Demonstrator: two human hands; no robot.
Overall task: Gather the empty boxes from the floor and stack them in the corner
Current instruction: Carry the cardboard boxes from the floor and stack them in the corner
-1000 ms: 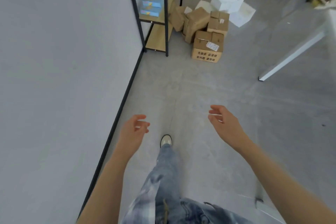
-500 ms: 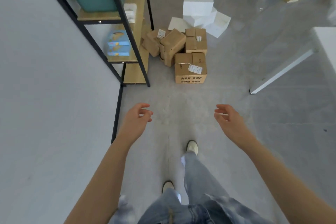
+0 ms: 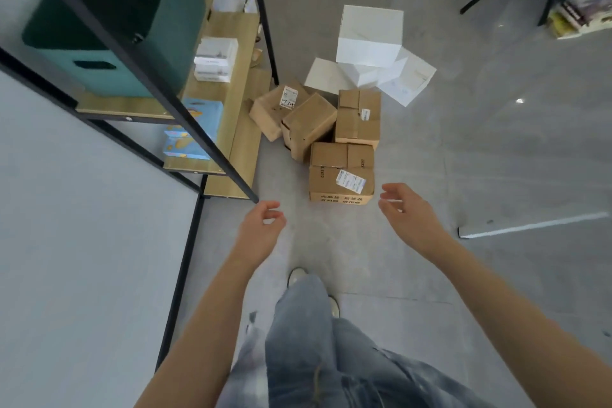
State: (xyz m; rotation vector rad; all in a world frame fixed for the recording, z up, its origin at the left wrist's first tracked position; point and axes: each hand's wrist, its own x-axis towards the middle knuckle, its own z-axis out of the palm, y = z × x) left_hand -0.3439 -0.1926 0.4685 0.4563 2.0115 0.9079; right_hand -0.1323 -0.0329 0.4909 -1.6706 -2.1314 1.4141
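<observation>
Hanging loosely curled and holding nothing, left hand point(image 3: 261, 228) and right hand point(image 3: 409, 215) flank the nearest cardboard box point(image 3: 341, 175), which sits on the floor point(image 3: 480, 149) beside the shelf point(image 3: 231, 129).

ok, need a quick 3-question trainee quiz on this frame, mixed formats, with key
1. True or false: the left hand grips the nearest brown box.
2. Multiple choice: where do the white boxes lie relative to the brown boxes? A) nearer the person B) beyond them, farther from the person C) on the shelf rack
3. Fill in: the green bin sits on the ____ at the left.

Key
1. False: both the left hand and the right hand are empty, fingers loosely curled, short of the box.
2. B
3. shelf rack
</observation>
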